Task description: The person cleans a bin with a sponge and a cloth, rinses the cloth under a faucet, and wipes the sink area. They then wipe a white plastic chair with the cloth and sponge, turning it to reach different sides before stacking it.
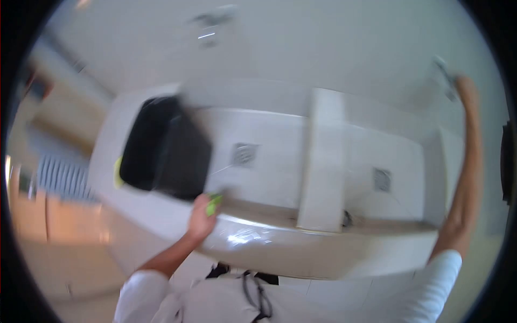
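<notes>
My left hand (201,216) is at the front rim of a white double sink (323,247), closed on a bright green thing (214,204), perhaps a cloth or sponge; blur hides its kind. Just beyond that hand, a black bin (186,153) leans on its side, partly over the left basin, with its dark opening facing left. My right arm stretches far out to the right. At its end, my right hand (466,86) is up against a metal wall tap (446,78), and its fingers are smeared by motion.
A second wall tap (211,21) is above the left basin. A thick white divider (322,161) separates the basins, each with a square drain, one on the left (244,154) and one on the right (382,180). Something yellow-green (118,172) shows behind the bin. A ribbed grey object (64,176) is far left.
</notes>
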{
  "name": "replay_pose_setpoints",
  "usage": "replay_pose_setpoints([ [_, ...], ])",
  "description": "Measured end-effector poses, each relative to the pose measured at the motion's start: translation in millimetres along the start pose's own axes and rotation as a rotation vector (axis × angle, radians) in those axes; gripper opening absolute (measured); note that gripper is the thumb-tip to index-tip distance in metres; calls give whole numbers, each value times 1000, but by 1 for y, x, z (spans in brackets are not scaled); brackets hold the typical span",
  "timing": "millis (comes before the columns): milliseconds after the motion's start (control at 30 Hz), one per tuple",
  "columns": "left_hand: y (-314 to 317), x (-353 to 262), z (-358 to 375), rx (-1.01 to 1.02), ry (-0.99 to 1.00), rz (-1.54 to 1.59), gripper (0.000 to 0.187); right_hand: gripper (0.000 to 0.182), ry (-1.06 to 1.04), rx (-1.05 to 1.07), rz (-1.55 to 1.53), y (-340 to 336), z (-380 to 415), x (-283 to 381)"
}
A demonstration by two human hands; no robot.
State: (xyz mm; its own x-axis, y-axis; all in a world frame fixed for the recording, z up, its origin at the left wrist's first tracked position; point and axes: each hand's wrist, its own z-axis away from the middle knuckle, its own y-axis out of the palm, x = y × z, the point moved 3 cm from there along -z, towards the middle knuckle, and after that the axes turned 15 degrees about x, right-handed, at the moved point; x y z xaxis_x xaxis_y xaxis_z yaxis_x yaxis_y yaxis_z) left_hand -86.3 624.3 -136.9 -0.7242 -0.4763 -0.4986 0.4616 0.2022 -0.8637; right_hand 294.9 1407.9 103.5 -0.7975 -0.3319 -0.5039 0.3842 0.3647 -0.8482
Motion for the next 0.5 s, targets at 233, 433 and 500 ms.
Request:
replay_pose_setpoints([
  [233, 5, 5, -1, 63, 41, -50, 16, 39, 57, -114, -258, -107, 52, 77],
  [433, 0, 4, 4, 32, 85, -25, 17, 51, -41, -557, -1092, -125, 149, 121],
  [500, -1, 5, 5, 21, 97, 8, 17, 57, -124, -374, -1686, -45, 179, 152],
])
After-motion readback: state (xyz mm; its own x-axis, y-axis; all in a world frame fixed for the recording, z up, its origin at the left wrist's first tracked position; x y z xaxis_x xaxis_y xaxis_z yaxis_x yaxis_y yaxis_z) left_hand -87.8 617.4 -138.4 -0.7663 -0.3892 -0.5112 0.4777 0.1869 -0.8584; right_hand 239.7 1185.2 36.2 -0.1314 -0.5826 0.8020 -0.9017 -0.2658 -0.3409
